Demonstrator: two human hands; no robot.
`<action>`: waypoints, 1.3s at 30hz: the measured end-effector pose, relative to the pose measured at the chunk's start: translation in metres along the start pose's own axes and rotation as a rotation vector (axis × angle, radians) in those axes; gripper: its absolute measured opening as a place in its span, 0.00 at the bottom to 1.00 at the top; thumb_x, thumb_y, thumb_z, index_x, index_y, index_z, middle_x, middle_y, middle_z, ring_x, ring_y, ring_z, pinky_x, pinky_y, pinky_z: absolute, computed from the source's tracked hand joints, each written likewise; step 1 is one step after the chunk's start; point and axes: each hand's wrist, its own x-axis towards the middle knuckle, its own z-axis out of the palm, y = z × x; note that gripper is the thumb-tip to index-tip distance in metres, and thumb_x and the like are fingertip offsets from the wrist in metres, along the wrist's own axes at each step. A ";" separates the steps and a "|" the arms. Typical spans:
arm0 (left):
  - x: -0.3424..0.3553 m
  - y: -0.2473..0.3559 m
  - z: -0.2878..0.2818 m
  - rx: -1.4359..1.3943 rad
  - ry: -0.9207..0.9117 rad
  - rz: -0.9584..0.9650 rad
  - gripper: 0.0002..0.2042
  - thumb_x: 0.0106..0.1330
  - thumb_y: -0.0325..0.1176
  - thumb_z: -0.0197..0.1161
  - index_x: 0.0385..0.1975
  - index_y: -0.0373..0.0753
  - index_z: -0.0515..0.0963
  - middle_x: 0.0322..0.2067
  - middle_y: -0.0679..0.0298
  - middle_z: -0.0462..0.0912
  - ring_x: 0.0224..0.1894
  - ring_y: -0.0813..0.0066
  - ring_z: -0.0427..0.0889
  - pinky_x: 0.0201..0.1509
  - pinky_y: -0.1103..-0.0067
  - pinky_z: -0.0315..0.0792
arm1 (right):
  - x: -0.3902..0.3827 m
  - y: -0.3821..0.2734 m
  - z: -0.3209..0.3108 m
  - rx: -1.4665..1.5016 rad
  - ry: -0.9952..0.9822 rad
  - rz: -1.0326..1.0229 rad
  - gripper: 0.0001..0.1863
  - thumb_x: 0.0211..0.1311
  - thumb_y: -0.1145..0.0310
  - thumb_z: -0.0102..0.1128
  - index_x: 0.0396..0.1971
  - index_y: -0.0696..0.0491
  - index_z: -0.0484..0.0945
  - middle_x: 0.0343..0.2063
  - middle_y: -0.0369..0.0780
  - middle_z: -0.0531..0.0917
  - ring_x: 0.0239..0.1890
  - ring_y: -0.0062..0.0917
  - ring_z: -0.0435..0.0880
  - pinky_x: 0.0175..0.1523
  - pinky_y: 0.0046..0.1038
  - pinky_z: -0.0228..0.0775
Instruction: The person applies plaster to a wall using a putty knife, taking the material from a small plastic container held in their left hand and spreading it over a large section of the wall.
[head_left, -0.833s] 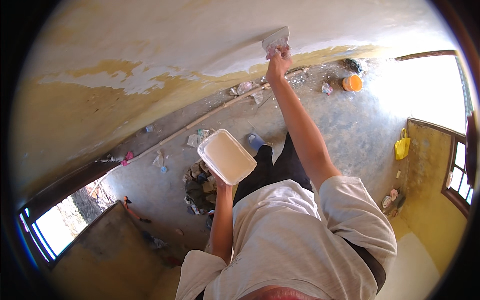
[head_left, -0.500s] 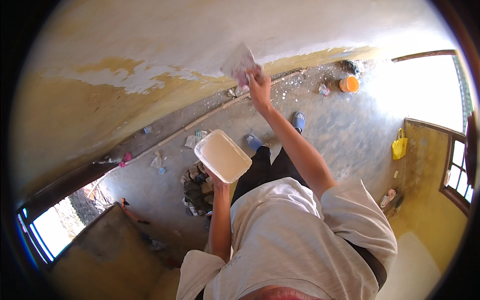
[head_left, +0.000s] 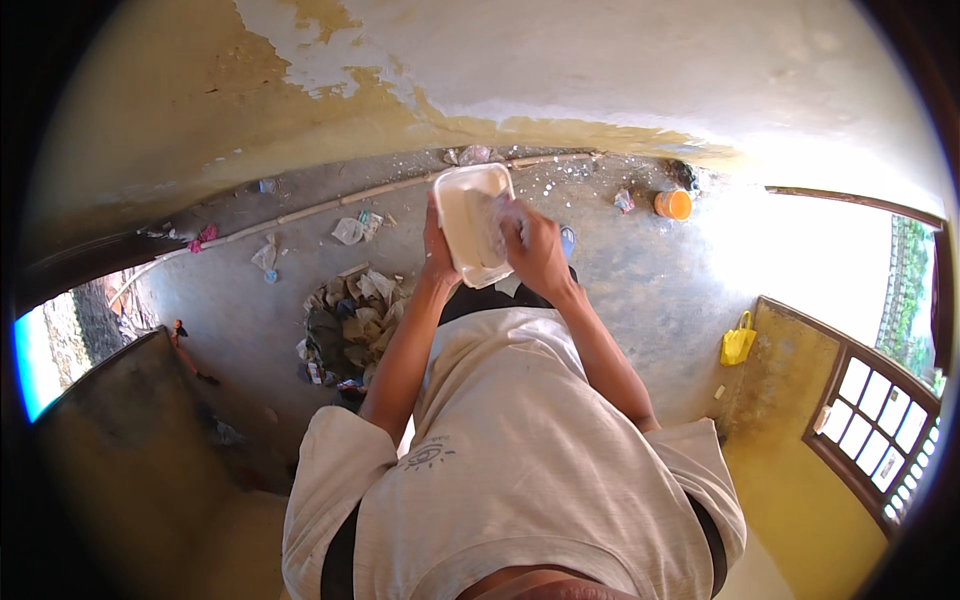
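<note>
A rectangular white tub point(head_left: 447, 230) of creamy white paste is gripped along its left side by my left hand point(head_left: 437, 248), in front of my body. My right hand point(head_left: 537, 248) is closed around a flat, paste-smeared scraper point(head_left: 494, 215) at the tub's right side. The scraper is blurred, and its blade lies over or in the paste; how deep I cannot tell. Beyond the tub rises a wall point(head_left: 600, 75), coated whitish over much of its surface, with old yellow paint point(head_left: 220, 90) showing at the left and along its foot.
A long pole point(head_left: 385, 190) lies on the floor along the wall. Left of my legs is a heap of rubbish point(head_left: 365, 320). An orange bucket point(head_left: 673, 205) stands at the far right, with a yellow bag point(head_left: 738, 342) nearer, by a low wall. Plastic scraps point(head_left: 355, 229) litter the floor.
My right hand has brought the scraper down from the wall to the tub. The tub, in my left hand, has moved farther out and turned more upright in the view. My view has shifted.
</note>
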 end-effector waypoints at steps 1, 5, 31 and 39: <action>0.002 -0.007 0.003 -0.010 0.000 -0.001 0.34 0.72 0.63 0.35 0.64 0.42 0.68 0.56 0.56 0.77 0.57 0.57 0.78 0.61 0.60 0.74 | 0.000 -0.005 -0.003 0.004 -0.004 -0.072 0.12 0.65 0.74 0.56 0.47 0.59 0.77 0.32 0.54 0.83 0.30 0.44 0.84 0.37 0.35 0.75; 0.013 -0.016 0.007 0.022 0.049 -0.002 0.36 0.72 0.64 0.34 0.64 0.41 0.67 0.56 0.56 0.77 0.56 0.58 0.78 0.60 0.61 0.75 | 0.002 -0.015 -0.015 -0.093 -0.091 -0.010 0.13 0.63 0.76 0.54 0.46 0.61 0.78 0.37 0.56 0.82 0.38 0.51 0.83 0.44 0.39 0.75; 0.067 -0.036 -0.077 -0.090 -0.111 0.064 0.34 0.72 0.63 0.40 0.67 0.42 0.65 0.60 0.59 0.74 0.60 0.58 0.75 0.64 0.59 0.71 | 0.003 0.109 -0.050 1.361 0.192 0.652 0.06 0.71 0.69 0.51 0.40 0.55 0.74 0.30 0.36 0.81 0.28 0.20 0.80 0.32 0.22 0.72; -0.004 0.017 -0.136 -0.022 0.244 0.094 0.32 0.71 0.61 0.43 0.68 0.45 0.64 0.64 0.59 0.70 0.64 0.55 0.71 0.66 0.55 0.68 | 0.159 0.268 -0.030 1.051 0.622 0.462 0.13 0.69 0.73 0.53 0.52 0.57 0.74 0.37 0.41 0.83 0.37 0.24 0.85 0.37 0.23 0.79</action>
